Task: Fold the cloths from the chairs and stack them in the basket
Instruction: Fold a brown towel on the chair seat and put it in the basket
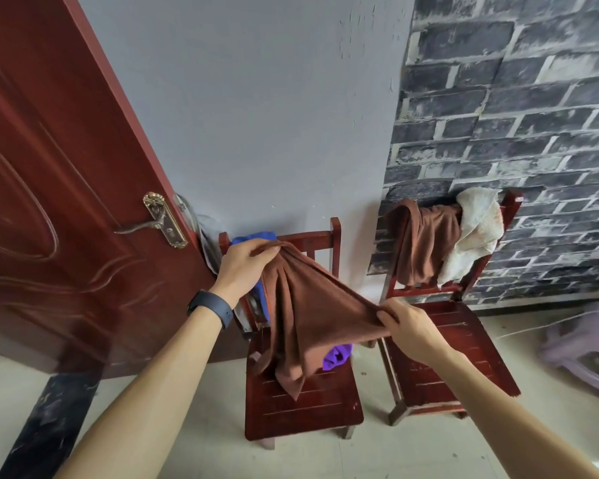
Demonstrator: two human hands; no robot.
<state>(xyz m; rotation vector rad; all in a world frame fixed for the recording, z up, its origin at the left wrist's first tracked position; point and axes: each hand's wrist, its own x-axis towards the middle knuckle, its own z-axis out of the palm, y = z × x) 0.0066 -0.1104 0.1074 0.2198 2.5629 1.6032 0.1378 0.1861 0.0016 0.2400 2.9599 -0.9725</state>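
Observation:
A brown cloth (301,305) hangs stretched between my hands above the left wooden chair (301,409). My left hand (246,262) grips its upper corner near the chair's backrest. My right hand (408,326) pinches another edge lower and to the right. A blue cloth (253,238) lies over the left chair's back, and a purple cloth (338,356) shows on its seat behind the brown one. On the right chair (440,357), a second brown cloth (426,240) and a white cloth (478,229) hang over the backrest. No basket is in view.
A dark red door (49,167) with a brass handle (159,219) stands open at the left. A grey wall and brick-patterned wall are behind the chairs. A pale purple plastic stool (588,344) sits on the tiled floor at the right.

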